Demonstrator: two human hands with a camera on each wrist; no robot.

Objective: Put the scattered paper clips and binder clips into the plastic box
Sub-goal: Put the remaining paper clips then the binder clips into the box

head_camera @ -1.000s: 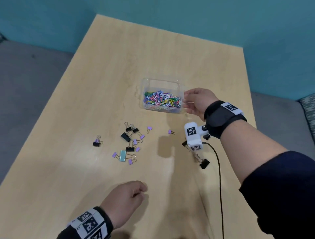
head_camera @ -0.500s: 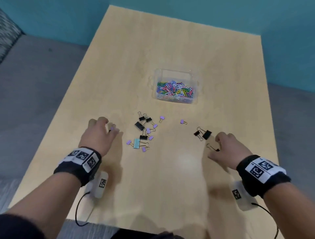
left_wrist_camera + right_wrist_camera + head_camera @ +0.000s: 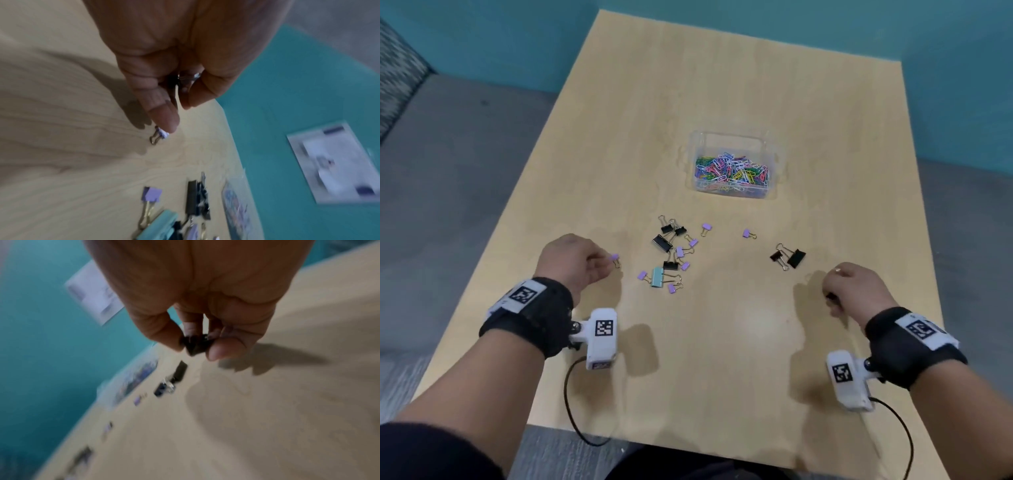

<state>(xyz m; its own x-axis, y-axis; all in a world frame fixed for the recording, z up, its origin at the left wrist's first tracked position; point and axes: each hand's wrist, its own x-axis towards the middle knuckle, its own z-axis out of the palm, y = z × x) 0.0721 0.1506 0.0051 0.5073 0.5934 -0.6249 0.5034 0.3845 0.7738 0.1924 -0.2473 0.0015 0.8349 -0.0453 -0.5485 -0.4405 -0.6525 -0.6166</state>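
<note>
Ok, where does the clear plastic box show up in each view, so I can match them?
Head: plastic box sits above centre, slightly right.
Left wrist: blurred, at the bottom edge right of centre, next to the teal wall.
Right wrist: blurred, left of centre, below and left of the fingers.
Shared landmark: the teal wall behind the box in all three views.

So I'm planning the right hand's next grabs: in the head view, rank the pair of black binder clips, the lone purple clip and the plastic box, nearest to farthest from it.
1. Pair of black binder clips, just up-left of the right hand.
2. Lone purple clip, further left, towards the middle.
3. Plastic box, beyond both, far side.
</note>
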